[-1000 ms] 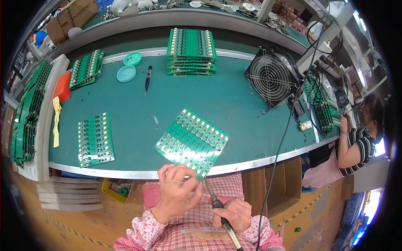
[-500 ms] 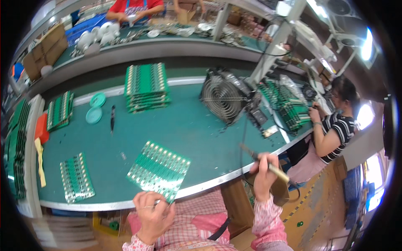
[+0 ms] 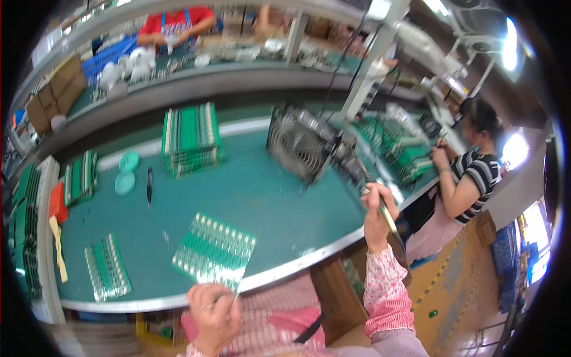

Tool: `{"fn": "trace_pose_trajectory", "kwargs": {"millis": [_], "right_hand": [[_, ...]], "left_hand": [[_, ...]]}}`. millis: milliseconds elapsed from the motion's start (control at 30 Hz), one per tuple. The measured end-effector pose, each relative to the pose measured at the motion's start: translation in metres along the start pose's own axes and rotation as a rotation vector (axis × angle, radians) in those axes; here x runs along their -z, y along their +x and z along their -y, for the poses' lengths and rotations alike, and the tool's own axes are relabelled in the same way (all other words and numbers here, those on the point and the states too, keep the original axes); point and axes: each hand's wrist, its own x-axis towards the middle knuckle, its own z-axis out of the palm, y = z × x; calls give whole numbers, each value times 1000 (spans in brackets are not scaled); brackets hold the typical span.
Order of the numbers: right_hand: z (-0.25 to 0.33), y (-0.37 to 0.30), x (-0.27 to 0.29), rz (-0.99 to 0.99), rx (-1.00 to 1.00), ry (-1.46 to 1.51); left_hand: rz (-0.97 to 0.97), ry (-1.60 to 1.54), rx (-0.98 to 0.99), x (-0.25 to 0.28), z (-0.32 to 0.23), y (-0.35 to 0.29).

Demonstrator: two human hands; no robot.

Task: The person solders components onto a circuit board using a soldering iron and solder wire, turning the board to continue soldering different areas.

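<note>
A green circuit board panel (image 3: 215,247), lined with rows of pale pads, lies near the front edge of the bench. Its near corner reaches over that edge, where the curled fingers of my left hand (image 3: 214,312) grip it. My right hand (image 3: 378,217) is raised off the bench's front edge at the right, closed around a slim, long-handled tool (image 3: 389,219). The tool's narrow end points up and away; motion blur hides its exact kind. A second, narrower circuit board (image 3: 108,268) lies to the left.
A stack of circuit boards (image 3: 191,137) stands at the back, beside a metal-grilled fan (image 3: 300,143). Tweezers (image 3: 149,187), turquoise round lids (image 3: 125,182), a red box (image 3: 57,202) and more boards (image 3: 80,178) are at left. A co-worker (image 3: 470,166) sits at right.
My right hand has moved farther forward with the tool, whose narrow end has risen toward the fan. My left hand stays at the board's near corner. The whole view has shifted slightly.
</note>
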Motion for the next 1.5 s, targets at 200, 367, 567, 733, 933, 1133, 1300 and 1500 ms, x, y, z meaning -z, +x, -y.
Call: {"fn": "trace_pose_trajectory", "kwargs": {"millis": [200, 367, 567, 733, 933, 1133, 1300, 1500], "right_hand": [[95, -98, 13, 824, 421, -33], [89, -136, 6, 868, 492, 12], [107, -137, -5, 782, 369, 67], [109, -148, -3, 629, 242, 198], [108, -155, -7, 677, 232, 422], [111, -154, -7, 734, 269, 391], [114, -154, -11, 751, 260, 404], [114, -154, -10, 760, 273, 395]], "left_hand": [[218, -155, -207, -10, -31, 14], [236, -82, -98, 7, -20, -8], [201, -183, 26, 17, -7, -20], [54, -231, 116, 16, 7, -14], [52, -191, 106, 12, 12, -15], [23, -214, 104, 9, 14, -17], [14, -211, 102, 10, 14, -18], [13, -219, 91, 10, 15, -17]]}}
